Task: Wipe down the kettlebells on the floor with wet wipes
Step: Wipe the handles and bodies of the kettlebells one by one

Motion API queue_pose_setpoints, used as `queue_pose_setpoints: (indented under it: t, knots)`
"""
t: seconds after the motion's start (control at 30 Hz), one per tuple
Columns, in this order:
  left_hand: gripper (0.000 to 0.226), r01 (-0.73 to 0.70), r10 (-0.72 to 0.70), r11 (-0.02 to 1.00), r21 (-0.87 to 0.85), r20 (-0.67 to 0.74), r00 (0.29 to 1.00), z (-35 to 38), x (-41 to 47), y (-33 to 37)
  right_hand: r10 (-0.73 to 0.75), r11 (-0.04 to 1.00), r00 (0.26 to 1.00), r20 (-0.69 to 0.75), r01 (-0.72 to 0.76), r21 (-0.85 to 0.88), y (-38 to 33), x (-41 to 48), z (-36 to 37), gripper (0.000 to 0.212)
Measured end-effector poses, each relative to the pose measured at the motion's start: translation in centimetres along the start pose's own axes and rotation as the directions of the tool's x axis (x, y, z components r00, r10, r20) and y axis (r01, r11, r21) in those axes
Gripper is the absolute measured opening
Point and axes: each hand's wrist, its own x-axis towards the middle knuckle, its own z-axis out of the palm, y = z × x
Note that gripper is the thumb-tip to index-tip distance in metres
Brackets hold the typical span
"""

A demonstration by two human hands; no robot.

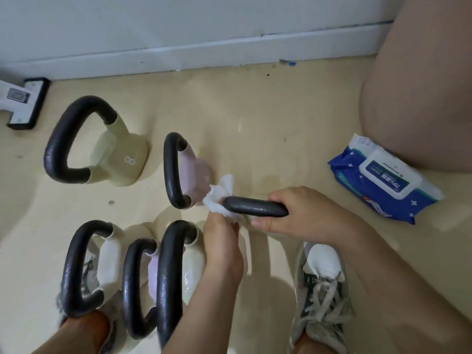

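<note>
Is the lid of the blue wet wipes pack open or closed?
Closed: the white flip lid lies flat on the wet wipes pack, and no wipe sticks out.

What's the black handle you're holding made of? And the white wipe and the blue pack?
The handle looks like metal under a dark, slightly pebbled coating with a dull shine; it might be hard plastic. The wipe looks like soft non-woven cloth, crumpled with fuzzy edges. The pack looks like glossy, wrinkled plastic film, with a stiff white plastic lid.
</note>
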Motion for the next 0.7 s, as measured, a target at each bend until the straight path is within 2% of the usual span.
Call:
queue_pose_setpoints:
  t: [0.03,0.13,0.23,0.3,0.4,0.47,0.53,0.63,0.7]
  knots:
    - [0.030,-0.008,0.008,1.000,-0.005,-0.003,1.000,0.5,0.1,0.5,0.013,1.000,1.000,-0.019,-0.013,-0.003,-0.1,-0.1,0.3,0.045]
    - [0.032,-0.112,0.112,0.983,0.143,0.009,0.994,2.3,0.9,2.2,0.110,0.988,0.982,-0.156,-0.091,0.123,-0.5,-1.1,2.2,0.041]
    - [0.024,-0.122,0.114,0.975,0.187,0.050,0.992,4.4,1.2,3.3,0.242,0.950,0.912,-0.330,-0.153,0.274,-0.8,-1.6,4.2,0.041]
    - [0.028,-0.123,0.112,0.973,0.195,0.063,0.992,5.2,0.9,3.0,0.312,0.906,0.875,-0.371,-0.157,0.392,-0.8,-1.6,5.0,0.039]
    - [0.025,-0.127,0.099,0.979,0.159,0.173,0.980,5.6,0.2,2.0,0.371,0.768,0.870,-0.326,-0.091,0.634,-0.9,-1.5,5.9,0.028]
    - [0.028,-0.138,0.094,0.977,0.163,0.253,0.963,5.7,-0.2,2.1,0.393,0.616,0.880,-0.265,-0.038,0.787,-1.2,-1.4,6.4,0.024]
    - [0.031,-0.192,0.137,0.957,0.216,0.244,0.960,6.1,-0.3,2.7,0.375,0.490,0.911,-0.174,-0.035,0.871,-1.4,-1.5,6.2,0.026]
    - [0.037,-0.295,0.238,0.858,0.421,0.183,0.954,6.3,-0.5,3.5,0.343,0.502,0.933,-0.112,-0.081,0.861,-0.6,-2.2,4.2,0.020]
    - [0.029,-0.346,0.276,0.766,0.541,0.209,0.938,5.8,-0.5,4.3,0.443,0.453,0.880,-0.171,-0.056,0.890,1.0,-2.3,2.1,0.017]
